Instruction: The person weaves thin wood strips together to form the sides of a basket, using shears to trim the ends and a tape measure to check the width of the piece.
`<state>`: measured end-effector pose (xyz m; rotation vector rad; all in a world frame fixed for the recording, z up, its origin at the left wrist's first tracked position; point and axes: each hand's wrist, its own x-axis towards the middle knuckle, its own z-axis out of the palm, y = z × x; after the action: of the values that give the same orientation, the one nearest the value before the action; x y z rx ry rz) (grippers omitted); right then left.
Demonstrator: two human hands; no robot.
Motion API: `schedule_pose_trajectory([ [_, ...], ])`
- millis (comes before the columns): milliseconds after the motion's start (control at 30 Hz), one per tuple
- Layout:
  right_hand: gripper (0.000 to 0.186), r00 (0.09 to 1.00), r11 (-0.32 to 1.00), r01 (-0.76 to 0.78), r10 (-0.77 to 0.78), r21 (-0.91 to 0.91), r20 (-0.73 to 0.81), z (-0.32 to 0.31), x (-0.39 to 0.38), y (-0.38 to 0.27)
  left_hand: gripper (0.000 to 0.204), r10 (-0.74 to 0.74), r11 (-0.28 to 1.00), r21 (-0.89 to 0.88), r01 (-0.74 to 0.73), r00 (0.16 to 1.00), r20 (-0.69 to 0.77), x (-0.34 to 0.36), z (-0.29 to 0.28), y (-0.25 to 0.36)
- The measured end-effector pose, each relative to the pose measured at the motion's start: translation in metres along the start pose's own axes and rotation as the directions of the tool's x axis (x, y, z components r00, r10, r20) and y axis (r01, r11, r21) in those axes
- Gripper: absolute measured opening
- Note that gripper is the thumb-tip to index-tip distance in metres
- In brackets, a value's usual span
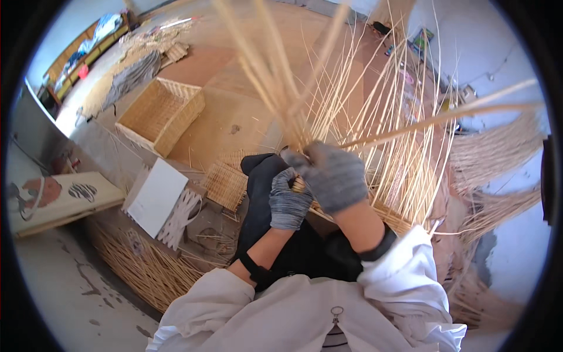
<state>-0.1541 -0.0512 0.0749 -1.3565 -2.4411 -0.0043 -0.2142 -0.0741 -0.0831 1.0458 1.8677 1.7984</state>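
Note:
A wicker piece rests on my dark-trousered lap, with long pale rods [358, 94] fanning up and away from its woven edge [394, 216]. My right hand [337, 176], in a grey knit glove and slightly blurred, is closed at the base of a bundle of wicker rods [275, 88] that rises toward the top of the view. Just left of it and lower, my left hand [290, 200], gloved the same way, is curled round a short, thick section of wicker [298, 185]. The fingertips of both hands are partly hidden.
To the left stand a rectangular wicker basket [153, 114], a small woven panel [226, 185] and a white board [157, 196]. Loose rods [146, 267] lie lower left, by a painted bench [76, 196]. Bundled rods [498, 152] lean at the right wall.

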Motion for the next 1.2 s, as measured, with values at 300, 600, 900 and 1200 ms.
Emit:
schedule_pose_trajectory([
  [300, 0.031, 0.972, 0.937, 0.23, -0.21, 0.262, -0.102, 0.013, -0.014, -0.019, 0.046, -0.117, 0.96, -0.248, 0.128, 0.991, 0.058, 0.004, 0.008, -0.004],
  [600, 0.022, 0.937, 0.689, -0.193, -0.082, 0.699, 0.339, 0.007, -0.016, -0.015, 0.029, 0.025, 0.312, -0.823, 0.475, 0.862, 0.506, 0.057, -0.038, -0.024],
  [900, 0.025, 1.0, 0.387, 0.0, -0.02, 0.922, 0.008, 0.032, -0.045, -0.003, 0.039, 0.201, 0.013, -0.417, 0.909, 0.406, 0.892, 0.112, 0.081, -0.047],
  [1200, 0.025, 0.775, -0.525, -0.073, 0.505, 0.848, 0.38, 0.079, -0.063, 0.064, 0.05, 0.207, -0.063, -0.346, 0.936, 0.352, 0.913, 0.118, 0.032, -0.031],
])
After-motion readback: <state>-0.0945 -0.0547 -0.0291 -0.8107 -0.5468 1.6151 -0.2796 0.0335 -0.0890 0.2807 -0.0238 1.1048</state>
